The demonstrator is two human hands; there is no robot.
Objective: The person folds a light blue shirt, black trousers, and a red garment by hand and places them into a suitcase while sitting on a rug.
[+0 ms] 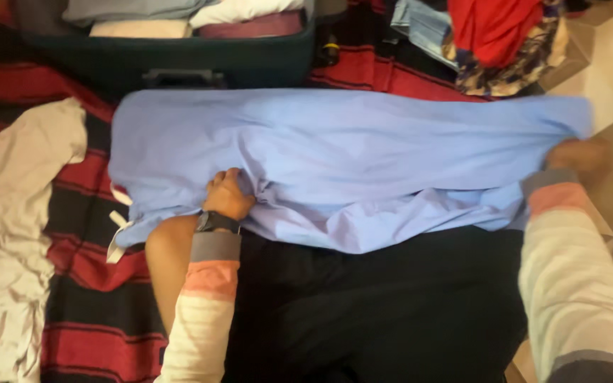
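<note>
A red-and-black striped blanket covers the floor from nine o'clock down to six. Over it, across the centre of the view, a light blue garment lies spread wide, stretched from nine o'clock to three, its lower edge draped over the person's dark-clothed lap. At twelve o'clock stands an open dark green suitcase with folded clothes inside. A crumpled beige cloth lies at nine o'clock, and a heap of red and patterned clothes at one o'clock. The left hand, wearing a dark wristwatch, has its fingers clamped on a bunch of the blue fabric near the centre. The right hand, at three o'clock, grips the garment's far edge, fingers closed on it.
</note>
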